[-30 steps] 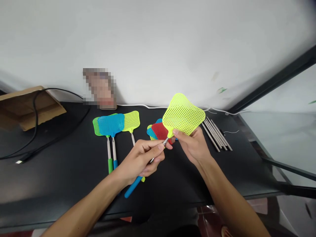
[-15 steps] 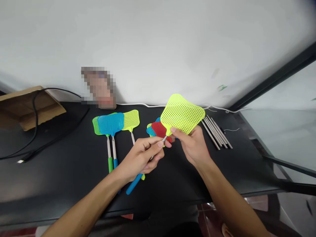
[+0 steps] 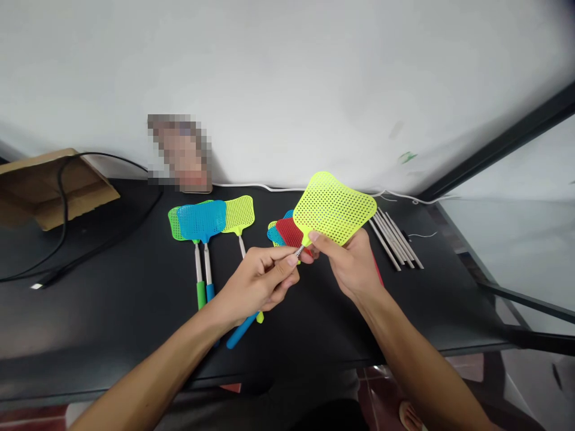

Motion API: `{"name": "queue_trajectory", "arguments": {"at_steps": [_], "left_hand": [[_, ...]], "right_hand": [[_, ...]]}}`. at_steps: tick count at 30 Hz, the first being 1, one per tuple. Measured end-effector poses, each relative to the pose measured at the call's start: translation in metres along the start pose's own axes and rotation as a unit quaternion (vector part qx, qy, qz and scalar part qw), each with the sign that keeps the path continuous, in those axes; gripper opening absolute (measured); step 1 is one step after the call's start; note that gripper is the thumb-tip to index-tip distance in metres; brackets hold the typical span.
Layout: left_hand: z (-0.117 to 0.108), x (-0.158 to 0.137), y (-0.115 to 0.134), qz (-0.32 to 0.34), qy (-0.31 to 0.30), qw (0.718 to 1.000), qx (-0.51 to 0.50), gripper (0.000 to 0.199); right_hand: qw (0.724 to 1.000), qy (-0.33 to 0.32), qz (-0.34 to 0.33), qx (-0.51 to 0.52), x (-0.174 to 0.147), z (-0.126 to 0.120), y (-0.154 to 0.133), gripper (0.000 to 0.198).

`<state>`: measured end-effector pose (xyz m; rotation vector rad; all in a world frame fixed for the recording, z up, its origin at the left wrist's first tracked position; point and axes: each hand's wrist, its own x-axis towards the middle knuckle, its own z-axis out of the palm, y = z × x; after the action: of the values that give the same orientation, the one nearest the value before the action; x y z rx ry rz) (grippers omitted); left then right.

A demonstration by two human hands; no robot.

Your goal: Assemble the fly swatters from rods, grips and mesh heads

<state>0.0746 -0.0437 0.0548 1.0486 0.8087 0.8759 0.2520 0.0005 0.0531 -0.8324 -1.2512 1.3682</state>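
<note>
Fingers (image 3: 291,261) of both hands closed on a yellow-green perforated plastic swatter head (image 3: 335,209), raised over the black worktop (image 3: 112,335), midway along its length.
Left hand (image 3: 258,284) pinches the thin silvery metal shaft (image 3: 299,252) just below the head; right hand (image 3: 353,263) grips the head's lower edge, thumb in front. A blue tubular handle (image 3: 242,330) shows below the left hand, toward the front edge. Toward the back edge: 3 swatters (image 3: 202,220) with green, blue and yellow-green heads at left; a red perforated head (image 3: 290,232), partly hidden, behind the hands; slim silvery metal rods (image 3: 395,239) at right.
</note>
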Motion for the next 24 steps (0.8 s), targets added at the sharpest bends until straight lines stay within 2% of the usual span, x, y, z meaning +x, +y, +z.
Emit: {"name": "queue_trajectory", "arguments": {"at_steps": [11,16,18,21,23,24], "left_hand": [[-0.001,0.000,0.000,0.003,-0.003,1.000,0.016,0.031],[0.003,0.002,0.000,-0.008,0.008,1.000,-0.014,0.026],[0.001,0.004,0.003,-0.005,0.039,0.998,-0.047,0.024],[-0.012,0.008,0.011,0.043,0.142,0.985,-0.091,0.021],[-0.026,0.011,0.016,0.083,0.223,0.968,-0.079,0.021],[-0.034,0.012,0.018,0.102,0.253,0.960,-0.058,0.021]], "right_hand": [[1.000,-0.008,-0.002,-0.008,-0.002,0.007,-0.002,0.019],[1.000,-0.023,0.003,-0.018,-0.001,0.004,0.000,0.025],[0.998,-0.036,0.006,-0.048,0.002,-0.001,0.000,0.028],[0.990,-0.017,-0.007,-0.141,0.007,-0.009,0.002,0.034],[0.968,0.011,-0.043,-0.248,0.010,-0.012,0.008,0.031],[0.947,0.016,-0.070,-0.312,0.011,-0.012,0.012,0.027]]}}
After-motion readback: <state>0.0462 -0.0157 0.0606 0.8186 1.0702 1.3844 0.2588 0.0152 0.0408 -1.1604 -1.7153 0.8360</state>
